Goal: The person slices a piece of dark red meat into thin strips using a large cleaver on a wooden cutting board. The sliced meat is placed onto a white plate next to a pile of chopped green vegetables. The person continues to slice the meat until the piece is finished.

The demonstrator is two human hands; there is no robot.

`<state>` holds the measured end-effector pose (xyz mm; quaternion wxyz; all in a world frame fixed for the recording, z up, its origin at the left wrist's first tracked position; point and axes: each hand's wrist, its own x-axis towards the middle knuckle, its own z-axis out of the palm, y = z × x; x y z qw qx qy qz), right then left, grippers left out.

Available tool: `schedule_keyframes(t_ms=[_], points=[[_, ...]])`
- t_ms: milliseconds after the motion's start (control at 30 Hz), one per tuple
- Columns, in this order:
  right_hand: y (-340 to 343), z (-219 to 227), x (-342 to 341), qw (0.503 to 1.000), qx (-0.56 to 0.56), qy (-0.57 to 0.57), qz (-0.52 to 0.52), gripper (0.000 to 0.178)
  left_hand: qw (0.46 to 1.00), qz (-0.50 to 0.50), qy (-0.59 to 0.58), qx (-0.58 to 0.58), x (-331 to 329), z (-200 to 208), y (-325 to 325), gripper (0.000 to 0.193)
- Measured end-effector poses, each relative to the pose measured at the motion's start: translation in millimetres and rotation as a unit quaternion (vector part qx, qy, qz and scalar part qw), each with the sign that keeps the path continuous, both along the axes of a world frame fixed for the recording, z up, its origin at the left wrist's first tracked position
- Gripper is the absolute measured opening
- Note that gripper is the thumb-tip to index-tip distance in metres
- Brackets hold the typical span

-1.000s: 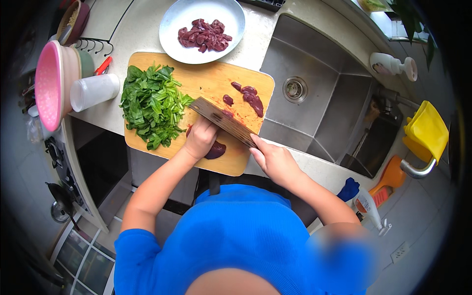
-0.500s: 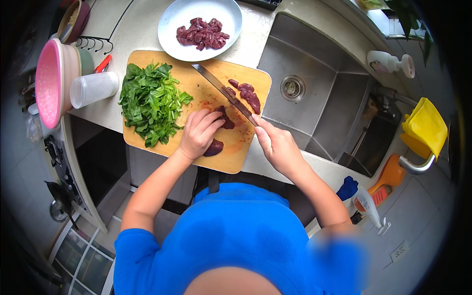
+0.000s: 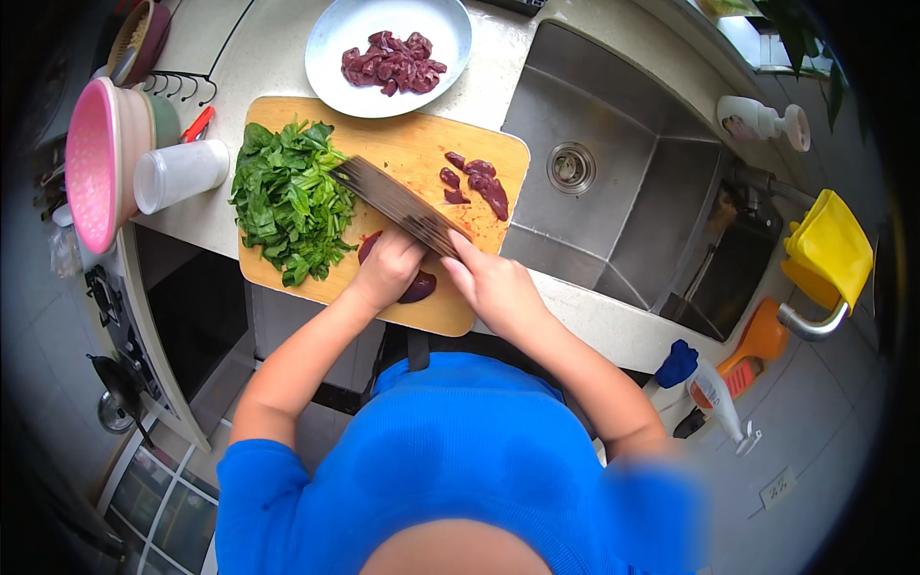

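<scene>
My right hand [image 3: 498, 286] grips the handle of a broad-bladed kitchen knife [image 3: 391, 199], its tip pointing to the upper left. The blade lies close against the fingertips of my left hand [image 3: 388, 266]. Those fingers are curled over a piece of dark red liver [image 3: 418, 287], which shows on both sides of the hand and is partly hidden. Beneath is a wooden cutting board [image 3: 407, 144]. Cut liver slices [image 3: 486, 182] lie at its right. Chopped green leaves [image 3: 290, 206] are heaped on its left, near the knife tip.
Beyond the board stands a white plate [image 3: 331, 57] with cut liver on it. A steel sink [image 3: 613, 153] is at the right, with a yellow cloth [image 3: 832, 244] by the tap. At the left are a translucent cup [image 3: 182, 176], a pink basin [image 3: 93, 163] and red-handled scissors [image 3: 198, 125].
My right hand and the knife have moved left and nearer to me, the blade now showing its broad side. My left fingers have curled in. Another cut piece lies with the slices.
</scene>
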<state>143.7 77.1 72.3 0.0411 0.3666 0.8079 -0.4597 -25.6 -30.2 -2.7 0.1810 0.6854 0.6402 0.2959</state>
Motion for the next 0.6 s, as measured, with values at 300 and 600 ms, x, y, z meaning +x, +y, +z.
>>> schedule_keyframes(t_ms=[300, 600], points=[[23.9, -4.4, 20.8, 0.995, 0.026, 0.047, -0.081, 0.039, 0.999, -0.018, -0.019, 0.039, -12.3, 13.5, 12.3, 0.028], [-5.7, 25.9, 47.8, 0.998, -0.065, 0.004, -0.027, 0.04, 0.995, -0.019, 0.022, 0.091, -11.7, 18.0, 21.7, 0.027]])
